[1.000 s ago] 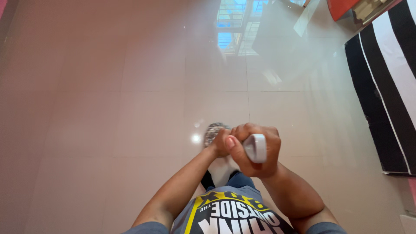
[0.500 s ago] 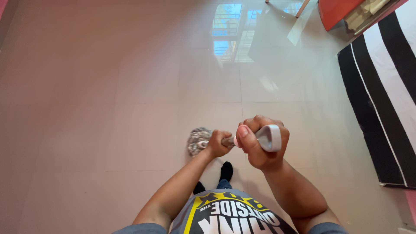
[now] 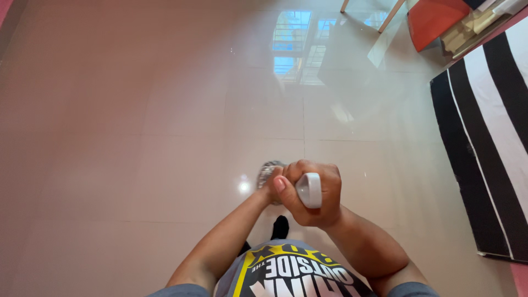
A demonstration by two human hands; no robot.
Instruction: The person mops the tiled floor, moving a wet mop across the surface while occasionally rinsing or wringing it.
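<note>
A glossy floor [image 3: 137, 137] of large pinkish-beige tiles fills most of the view, mirroring a bright window in its upper middle. At the right edge lies a black-and-white striped mat [image 3: 489, 137], and beyond it, in the top right corner, stands an orange chair [image 3: 434, 19] on slim pale legs. The right hand [image 3: 316, 192] is wrapped tight around the smooth grey plastic grip of a mop handle [image 3: 309, 190], thumb pressed along its side. The left hand [image 3: 272, 190] clasps the shaft just below, fingers curled shut. The mop head [image 3: 267, 171] (a shaggy grey clump) rests on the tiles directly beyond the hands, largely hidden by them. A dark-socked foot [image 3: 280, 226] shows beneath.
</note>
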